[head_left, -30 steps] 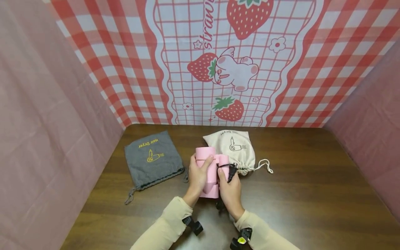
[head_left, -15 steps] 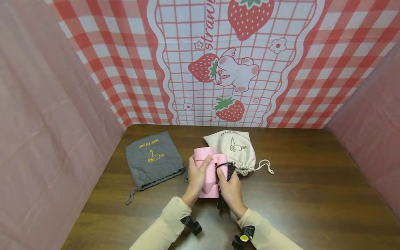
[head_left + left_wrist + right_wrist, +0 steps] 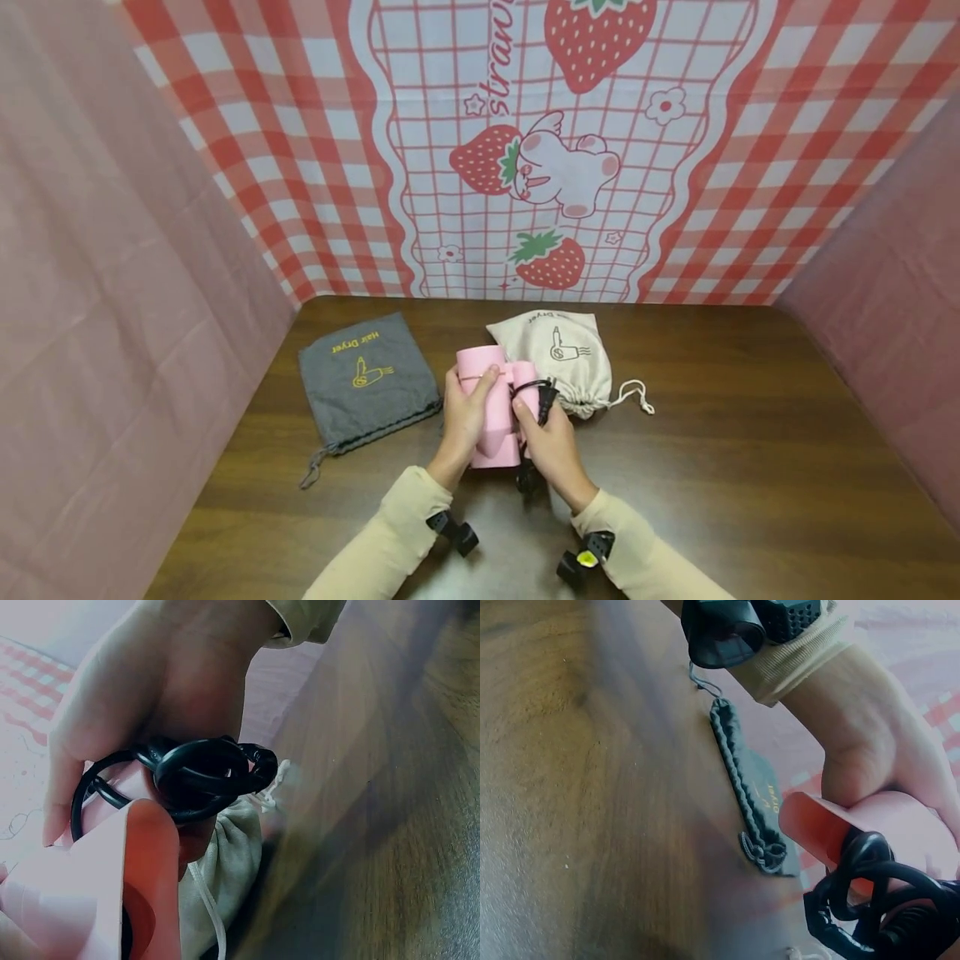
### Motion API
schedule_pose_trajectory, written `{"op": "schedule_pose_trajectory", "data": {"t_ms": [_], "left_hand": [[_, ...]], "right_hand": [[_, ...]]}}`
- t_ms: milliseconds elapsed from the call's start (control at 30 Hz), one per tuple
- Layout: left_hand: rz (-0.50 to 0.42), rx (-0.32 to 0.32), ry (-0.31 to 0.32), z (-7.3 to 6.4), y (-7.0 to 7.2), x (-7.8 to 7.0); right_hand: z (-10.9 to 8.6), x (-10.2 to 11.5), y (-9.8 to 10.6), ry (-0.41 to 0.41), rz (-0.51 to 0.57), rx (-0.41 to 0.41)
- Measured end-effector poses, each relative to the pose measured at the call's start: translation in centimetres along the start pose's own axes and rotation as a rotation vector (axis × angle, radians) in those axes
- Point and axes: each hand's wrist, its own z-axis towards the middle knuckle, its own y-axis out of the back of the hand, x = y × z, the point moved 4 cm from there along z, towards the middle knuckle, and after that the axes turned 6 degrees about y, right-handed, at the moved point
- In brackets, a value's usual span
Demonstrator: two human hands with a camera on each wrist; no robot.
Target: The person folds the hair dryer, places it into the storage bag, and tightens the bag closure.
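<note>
A pink hair dryer (image 3: 495, 421), its handle folded alongside the barrel, is held between both hands over the table. My left hand (image 3: 462, 421) grips the barrel from the left, thumb lying across its top. On the other side my right hand (image 3: 557, 448) grips the folded handle together with the bundled black cord (image 3: 202, 776). The cord's plug (image 3: 547, 396) sticks up beside the right thumb. Seen in the right wrist view, the barrel's open end (image 3: 821, 825) faces the camera, with cord loops in front of it. The fingers under the dryer are mostly hidden.
A grey drawstring bag (image 3: 371, 387) with yellow "Hair Dryer" print lies flat at the left. Behind the hands, a cream drawstring bag (image 3: 573, 354) lies with its white string (image 3: 635, 396) trailing right. A red checkered cloth (image 3: 300, 167) hangs behind the wooden table (image 3: 720, 467).
Both hands have shifted slightly to the left with the hair dryer, and a little toward the back. Grip and bags look the same.
</note>
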Motion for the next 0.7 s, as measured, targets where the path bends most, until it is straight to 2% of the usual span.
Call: {"op": "schedule_pose_trajectory", "data": {"t_ms": [167,333,567,700], "left_hand": [[-0.054,0.007,0.021,0.08,0.18,-0.02],[-0.14,0.018,0.047,0.23,0.15,0.19],[-0.185,0.054,0.079,0.2,-0.08,0.37],[-0.197,0.039,0.091,0.07,-0.04,0.27]], "right_hand": [[0.26,0.13,0.09,0.039,-0.046,0.031],[0.25,0.18,0.13,0.045,-0.036,0.064],[0.15,-0.07,0.6,0.081,-0.02,0.009],[0.01,0.07,0.78,0.115,-0.058,0.008]]}}
